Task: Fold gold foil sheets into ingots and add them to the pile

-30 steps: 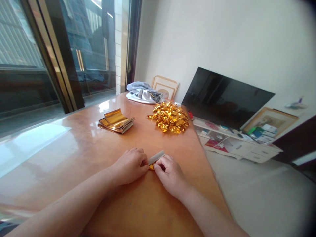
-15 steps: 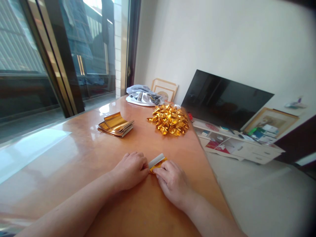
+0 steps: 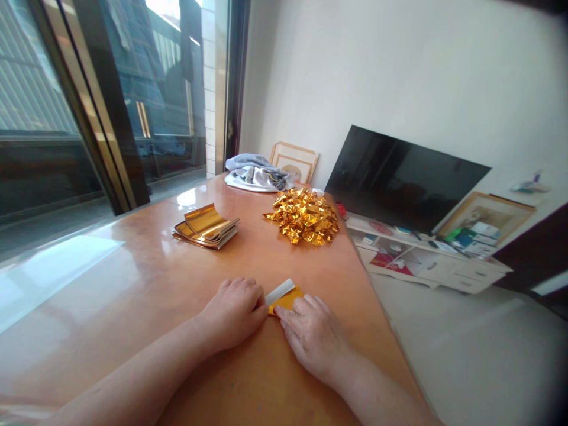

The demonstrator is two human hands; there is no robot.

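A small sheet of gold foil paper (image 3: 288,299) lies on the table, with a folded pale grey strip along its far side. Curled at the sheet's left end, my left hand (image 3: 235,310) grips its edge between thumb and fingers. My right hand (image 3: 315,331) is closed over the right part, its fingertips pressing the gold face near the front edge. Beyond my left hand sits a stack of gold foil sheets (image 3: 206,226), the top ones curling up. A heap of folded gold foil pieces (image 3: 306,216) rests farther back on the right.
The glossy brown table (image 3: 146,284) has its right edge beyond my right arm. At its far end lies a bundle of pale cloth (image 3: 252,174). A television (image 3: 403,177) and a white cabinet (image 3: 444,269) stand past the table, and glass doors (image 3: 151,89) are at left.
My right fingers have shifted a little on the foil paper, showing more of its gold face. My left hand stays at the left end. The view has shifted slightly.
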